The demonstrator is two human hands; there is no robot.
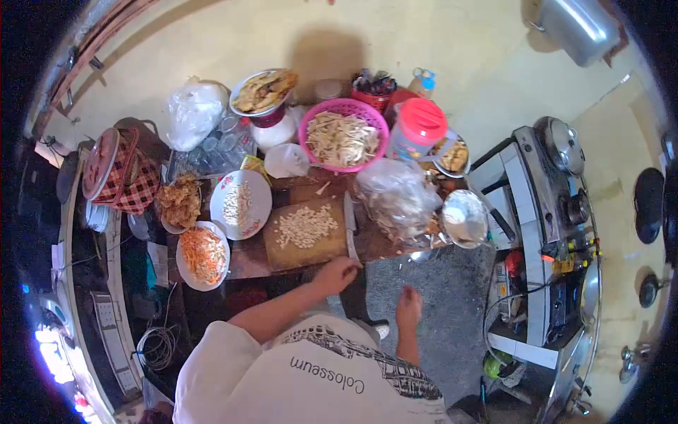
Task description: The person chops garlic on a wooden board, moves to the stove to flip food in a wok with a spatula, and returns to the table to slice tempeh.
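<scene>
My left hand (337, 276) is at the table's front edge, just below the corner of a wooden cutting board (282, 260). Its fingers look curled together close to the lower end of a knife (350, 230); whether they hold anything is hidden. Small chopped white pieces (306, 227) lie spread on the board, with the knife along its right side. Over the floor, right of my left hand, hangs my right hand (408, 307), its fingers too foreshortened to read. Left of the board, a white plate (262, 200) carries more pale pieces. A bowl (224, 276) holds shredded orange and white vegetables.
Behind the board stand a pink basket (303, 138) of pale strips, a red-lidded jug (418, 134) and drinking glasses (224, 152). A plastic bag (399, 194) and a metal bowl (465, 218) occupy the right end. Further right is a stove (544, 184) with a pot.
</scene>
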